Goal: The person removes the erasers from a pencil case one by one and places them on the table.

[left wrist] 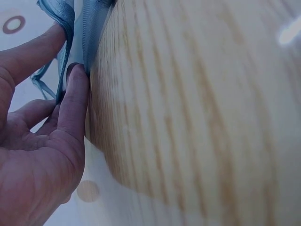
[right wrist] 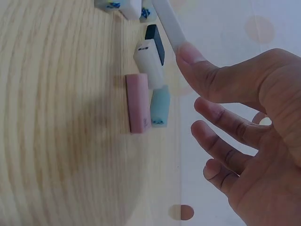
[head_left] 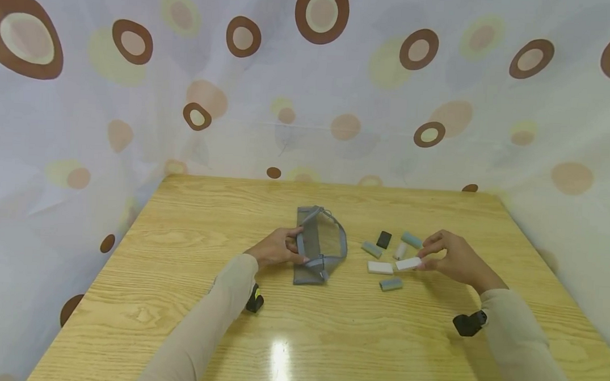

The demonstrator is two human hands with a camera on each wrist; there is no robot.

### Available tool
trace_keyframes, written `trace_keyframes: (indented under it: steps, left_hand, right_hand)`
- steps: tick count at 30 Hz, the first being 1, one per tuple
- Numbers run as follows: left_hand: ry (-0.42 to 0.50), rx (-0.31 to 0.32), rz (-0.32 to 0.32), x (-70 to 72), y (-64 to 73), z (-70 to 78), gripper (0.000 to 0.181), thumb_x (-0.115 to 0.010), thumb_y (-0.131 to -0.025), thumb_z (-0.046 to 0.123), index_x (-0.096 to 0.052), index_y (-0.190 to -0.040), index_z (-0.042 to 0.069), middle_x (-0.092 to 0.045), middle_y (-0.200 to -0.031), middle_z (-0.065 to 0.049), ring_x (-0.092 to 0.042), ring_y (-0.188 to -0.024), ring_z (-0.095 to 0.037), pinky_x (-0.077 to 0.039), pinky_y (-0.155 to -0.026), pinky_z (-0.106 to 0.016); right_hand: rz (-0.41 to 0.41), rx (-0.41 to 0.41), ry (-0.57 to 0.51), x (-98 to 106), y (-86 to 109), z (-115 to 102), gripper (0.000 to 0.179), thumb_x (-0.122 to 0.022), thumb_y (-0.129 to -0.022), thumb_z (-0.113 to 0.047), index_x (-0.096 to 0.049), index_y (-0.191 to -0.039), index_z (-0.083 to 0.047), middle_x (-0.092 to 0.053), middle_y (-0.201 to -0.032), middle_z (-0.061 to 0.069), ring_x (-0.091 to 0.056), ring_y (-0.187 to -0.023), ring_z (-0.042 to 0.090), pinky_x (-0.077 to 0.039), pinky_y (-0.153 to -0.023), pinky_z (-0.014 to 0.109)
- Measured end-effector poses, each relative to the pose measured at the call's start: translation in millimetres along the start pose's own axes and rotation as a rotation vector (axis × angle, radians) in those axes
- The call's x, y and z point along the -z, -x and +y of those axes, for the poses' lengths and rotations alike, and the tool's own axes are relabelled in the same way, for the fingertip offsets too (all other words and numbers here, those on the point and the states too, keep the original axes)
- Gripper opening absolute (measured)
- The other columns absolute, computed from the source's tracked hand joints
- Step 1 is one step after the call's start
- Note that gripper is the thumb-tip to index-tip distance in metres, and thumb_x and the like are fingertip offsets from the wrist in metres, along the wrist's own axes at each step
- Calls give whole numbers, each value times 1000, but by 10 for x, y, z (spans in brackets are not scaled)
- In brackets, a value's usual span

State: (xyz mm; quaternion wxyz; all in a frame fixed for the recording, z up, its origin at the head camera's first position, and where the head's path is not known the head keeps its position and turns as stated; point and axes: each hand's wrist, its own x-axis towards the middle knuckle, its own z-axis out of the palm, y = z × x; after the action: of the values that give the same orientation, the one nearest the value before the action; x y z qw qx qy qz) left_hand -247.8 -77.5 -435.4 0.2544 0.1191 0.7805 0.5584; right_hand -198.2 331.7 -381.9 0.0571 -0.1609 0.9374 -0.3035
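Observation:
My left hand (head_left: pixel 274 247) grips the near-left rim of a grey-blue mesh pouch (head_left: pixel 310 242) with a zip, its mouth spread open to the right. In the left wrist view, thumb and fingers close on the pouch's blue fabric edge (left wrist: pixel 91 33). My right hand (head_left: pixel 452 256) pinches one end of a white eraser (head_left: pixel 408 264) between thumb and fingertips, above the other erasers. From the right wrist, the same white block slants away from the thumb while the other fingers hang loosely bent.
Scattered by the right hand are another white eraser (head_left: pixel 380 267), a black one (head_left: pixel 384 239) and several grey-green ones (head_left: pixel 390 284). A pink eraser (right wrist: pixel 138 103) lies beside a teal one (right wrist: pixel 161 106). Patterned cloth (head_left: pixel 317 151) stands behind the wooden table (head_left: pixel 370 341).

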Motion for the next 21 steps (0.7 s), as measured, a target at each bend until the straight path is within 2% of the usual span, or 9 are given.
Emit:
trace_keyframes:
  steps: [8, 21]
  left_hand:
    - [22, -2, -3, -5, 11, 18, 93, -79, -86, -1, -23, -160, 2, -60, -134, -23, -69, -109, -30, -52, -101, -41]
    - [-3, -13, -5, -2, 4, 2, 93, -78, -87, 0, -22, -160, 2, -58, -137, -23, -68, -111, -30, -52, -101, -41]
  right_hand:
    - [-2, -38, -3, -78, 89, 152, 24, -83, -85, -15, -78, -101, 2, -58, -122, 25, -50, -117, 50, -44, -94, 68]
    - [-14, -109, 15, -177, 153, 279, 16, -85, -83, -16, -80, -95, -6, -58, -121, 21, -51, -114, 46, -43, -94, 67]
